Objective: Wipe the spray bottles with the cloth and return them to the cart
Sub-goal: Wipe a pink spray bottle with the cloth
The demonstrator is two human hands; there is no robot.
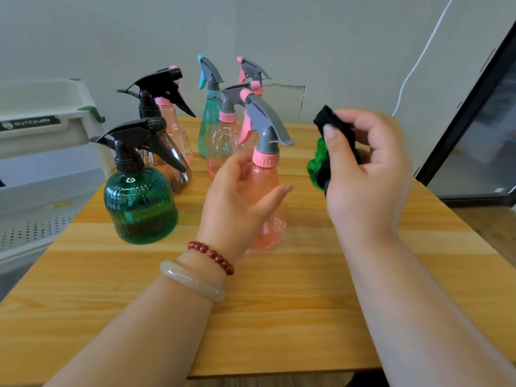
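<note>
The cart (42, 121) waits at nine o'clock of the surface (279, 317), within easy reach for returns, with the other bottles (139, 208) grouped nearby. The left hand (240, 196) wraps the pink bottle (265, 191), probably steadying it upright for wiping. At its two o'clock the right hand (368, 174) pinches the bunched cloth (332, 152), not yet touching it.

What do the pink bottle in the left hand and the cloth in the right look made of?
Pink bottle: likely thin translucent plastic, glossy; the table shows through. Cloth: soft matte fabric, black and green, perhaps knitted; it bunches in folds.
</note>
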